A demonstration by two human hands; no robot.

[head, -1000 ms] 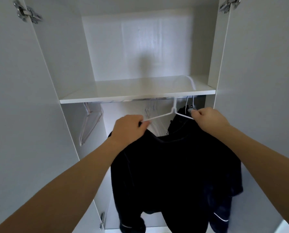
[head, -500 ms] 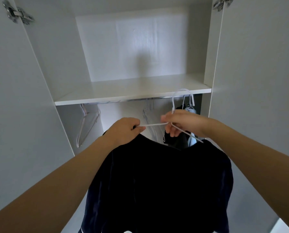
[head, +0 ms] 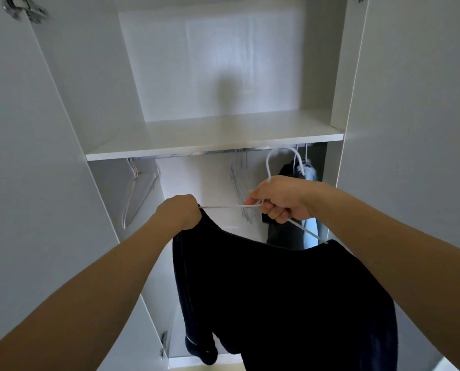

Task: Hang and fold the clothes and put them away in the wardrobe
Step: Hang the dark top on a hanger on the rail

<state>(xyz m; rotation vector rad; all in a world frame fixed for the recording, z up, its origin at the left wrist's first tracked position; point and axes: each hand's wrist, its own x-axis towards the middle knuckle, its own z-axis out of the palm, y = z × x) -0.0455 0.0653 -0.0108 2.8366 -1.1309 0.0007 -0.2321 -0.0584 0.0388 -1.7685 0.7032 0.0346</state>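
Head view — both hands' fingers curled tight: left hand (head: 179, 212) grips dark garment (head: 282, 295), right hand (head: 279, 199) white hanger (head: 229, 207)

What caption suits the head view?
Both hands raise a dark garment on a white hanger toward the wardrobe rail.

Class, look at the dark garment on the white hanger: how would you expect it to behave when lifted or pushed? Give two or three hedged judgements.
The dark garment is probably floppy: it drapes and folds below the white hanger. It looks thick, so perhaps fairly heavy for cloth. It might slide off, since the left hand pinches its shoulder against the wire while the right hand grips the hanger's neck.
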